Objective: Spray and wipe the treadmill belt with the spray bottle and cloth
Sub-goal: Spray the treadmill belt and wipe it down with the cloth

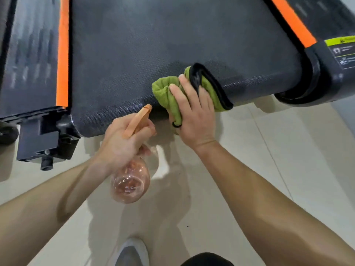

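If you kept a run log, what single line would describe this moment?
phase: wipe treadmill belt | right hand: holds green cloth against belt's near end | left hand: grips spray bottle, nozzle toward belt

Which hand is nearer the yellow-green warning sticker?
Right. The right hand, holding the green microfibre cloth, is left of the yellow-green warning sticker; the left hand, gripping the clear orange-topped spray bottle, is farther left.

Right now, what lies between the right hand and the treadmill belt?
In the head view, the green cloth lies between them: the right hand holds it against the treadmill belt.
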A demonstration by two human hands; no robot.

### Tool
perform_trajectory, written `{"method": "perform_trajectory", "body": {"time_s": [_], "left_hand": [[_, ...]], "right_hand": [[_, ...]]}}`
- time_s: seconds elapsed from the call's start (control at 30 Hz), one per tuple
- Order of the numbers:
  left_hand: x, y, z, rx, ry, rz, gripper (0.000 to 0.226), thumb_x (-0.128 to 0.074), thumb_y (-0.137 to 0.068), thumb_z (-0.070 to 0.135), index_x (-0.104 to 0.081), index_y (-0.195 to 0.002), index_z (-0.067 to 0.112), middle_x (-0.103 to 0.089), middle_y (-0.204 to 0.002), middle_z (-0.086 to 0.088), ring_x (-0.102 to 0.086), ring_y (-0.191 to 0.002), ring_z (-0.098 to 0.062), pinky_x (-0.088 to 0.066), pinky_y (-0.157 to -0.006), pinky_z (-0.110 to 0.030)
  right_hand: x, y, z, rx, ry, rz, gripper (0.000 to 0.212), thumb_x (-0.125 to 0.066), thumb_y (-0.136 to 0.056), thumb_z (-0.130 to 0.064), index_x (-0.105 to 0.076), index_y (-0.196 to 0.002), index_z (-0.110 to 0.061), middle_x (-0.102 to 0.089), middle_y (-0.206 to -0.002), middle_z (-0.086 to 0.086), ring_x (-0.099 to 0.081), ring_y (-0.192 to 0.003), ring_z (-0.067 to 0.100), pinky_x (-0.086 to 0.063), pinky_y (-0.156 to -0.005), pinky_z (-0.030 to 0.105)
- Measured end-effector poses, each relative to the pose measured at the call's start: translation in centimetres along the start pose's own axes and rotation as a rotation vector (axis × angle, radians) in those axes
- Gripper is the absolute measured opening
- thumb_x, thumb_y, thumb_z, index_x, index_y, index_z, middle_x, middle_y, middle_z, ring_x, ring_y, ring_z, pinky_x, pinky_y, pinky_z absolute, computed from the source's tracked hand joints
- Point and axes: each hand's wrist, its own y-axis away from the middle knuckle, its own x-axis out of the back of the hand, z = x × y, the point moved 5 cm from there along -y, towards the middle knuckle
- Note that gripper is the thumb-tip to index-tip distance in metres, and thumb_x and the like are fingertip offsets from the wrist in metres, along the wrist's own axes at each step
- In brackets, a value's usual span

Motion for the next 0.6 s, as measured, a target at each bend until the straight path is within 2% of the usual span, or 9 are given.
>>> {"method": "perform_trajectory", "body": {"time_s": [0.03, 0.13, 0.23, 0.37, 0.43, 0.5, 0.53, 0.6], "left_hand": [[-0.2, 0.1, -0.2, 0.002, 0.011, -0.019, 0.02, -0.069, -0.08, 0.03, -0.07, -0.086, 0.011, -0.072, -0.093, -0.02, -0.069, -0.051, -0.026, -0.06, -0.058, -0.045], [-1.8, 0.5, -0.8, 0.038, 0.096, -0.063, 0.031, -0.069, -0.08, 0.024, -0.064, -0.09, -0.006, -0.063, -0.093, -0.02, -0.058, -0.053, -0.021, -0.052, -0.045, -0.029], [-3.8, 0.9, -0.9, 0.017, 0.086, -0.119, 0.013, -0.068, -0.081, 0.02, -0.067, -0.077, 0.008, -0.064, -0.094, -0.034, -0.056, -0.051, -0.022, -0.054, -0.045, -0.032], [-6.2, 0.9, 0.2, -0.042, 0.041, -0.225, 0.011, -0.068, -0.094, 0.007, -0.067, -0.086, -0.001, -0.068, -0.094, -0.029, -0.06, -0.051, -0.02, -0.055, -0.049, -0.034], [-7.2, 0.8, 1.0, -0.067, -0.004, -0.238, 0.012, -0.068, -0.089, 0.012, -0.066, -0.08, 0.005, -0.067, -0.076, -0.017, -0.064, -0.049, -0.019, -0.051, -0.048, -0.03], [-7.8, 0.5, 1.3, -0.059, -0.071, -0.214, 0.018, -0.069, -0.084, 0.018, -0.06, -0.069, 0.014, -0.059, -0.06, 0.001, -0.07, -0.049, -0.022, -0.048, -0.047, -0.027], [-8.1, 0.4, 1.4, -0.05, -0.089, -0.205, 0.022, -0.069, -0.086, 0.017, -0.057, -0.068, 0.016, -0.058, -0.058, 0.004, -0.071, -0.05, -0.023, -0.047, -0.046, -0.025], [-8.3, 0.4, 1.4, -0.036, -0.097, -0.201, 0.021, -0.069, -0.088, 0.014, -0.059, -0.07, 0.014, -0.063, -0.061, -0.001, -0.072, -0.05, -0.022, -0.047, -0.046, -0.025]], "right_hand": [[0.9, 0.1, 2.1, -0.029, 0.032, 0.057, 0.053, -0.068, -0.09, -0.025, -0.055, -0.141, -0.019, -0.051, -0.152, 0.01, -0.051, -0.129, 0.036, -0.032, -0.116, 0.041], [4.0, 1.9, 9.3, -0.272, 0.021, 0.141, 0.047, -0.059, -0.098, -0.024, -0.051, -0.142, -0.011, -0.043, -0.157, 0.018, -0.047, -0.137, 0.04, -0.023, -0.12, 0.032], [5.7, 4.3, 11.9, -0.514, -0.105, 0.064, 0.046, -0.051, -0.099, -0.018, -0.049, -0.144, -0.009, -0.038, -0.159, 0.013, -0.039, -0.144, 0.029, -0.026, -0.117, 0.022], [7.9, 5.7, 11.1, -0.827, -0.361, 0.259, 0.04, -0.049, -0.102, -0.018, -0.051, -0.139, -0.004, -0.059, -0.132, 0.005, -0.055, -0.118, 0.013, -0.033, -0.092, 0.0], [8.5, 6.6, 10.6, -0.912, -0.427, 0.339, 0.04, -0.049, -0.102, -0.022, -0.052, -0.138, -0.005, -0.064, -0.129, 0.009, -0.061, -0.116, 0.02, -0.039, -0.087, 0.002], [8.7, 7.4, 10.4, -0.967, -0.448, 0.327, 0.042, -0.047, -0.101, -0.03, -0.053, -0.137, -0.009, -0.066, -0.126, 0.007, -0.063, -0.114, 0.021, -0.046, -0.091, 0.012], [8.8, 7.7, 10.3, -0.989, -0.442, 0.303, 0.042, -0.047, -0.1, -0.033, -0.053, -0.137, -0.012, -0.067, -0.124, 0.005, -0.064, -0.113, 0.019, -0.049, -0.094, 0.019], [8.9, 8.0, 10.2, -1.008, -0.435, 0.266, 0.042, -0.046, -0.099, -0.037, -0.054, -0.134, -0.015, -0.068, -0.119, 0.003, -0.065, -0.109, 0.017, -0.051, -0.097, 0.031]]}}
